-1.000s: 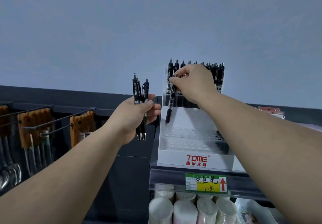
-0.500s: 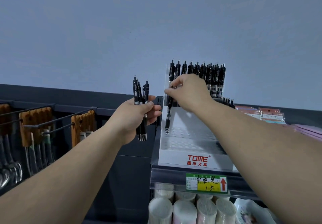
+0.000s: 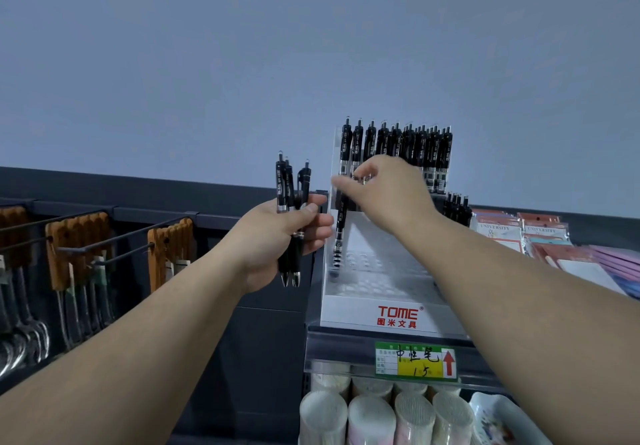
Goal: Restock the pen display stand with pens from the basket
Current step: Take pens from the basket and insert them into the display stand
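A white tiered pen display stand (image 3: 367, 309) marked TOME sits on top of a shelf. Its back row is full of upright black pens (image 3: 408, 148), and a few more stand at its right (image 3: 457, 204). My right hand (image 3: 388, 192) pinches one black pen (image 3: 339, 237) by its upper end, tip down over the holes at the stand's left front. My left hand (image 3: 277, 237) grips a bunch of three black pens (image 3: 292, 202) upright, just left of the stand. No basket is in view.
Wooden-handled utensils (image 3: 86, 247) hang on hooks at the left. Packets of stationery (image 3: 519, 233) lie right of the stand. A price label (image 3: 415, 361) sits on the shelf edge, with white rolls (image 3: 370, 417) stacked below.
My right hand has lowered the single pen from the back row down toward the front-left holes of the stand. My left hand has kept its bunch still.
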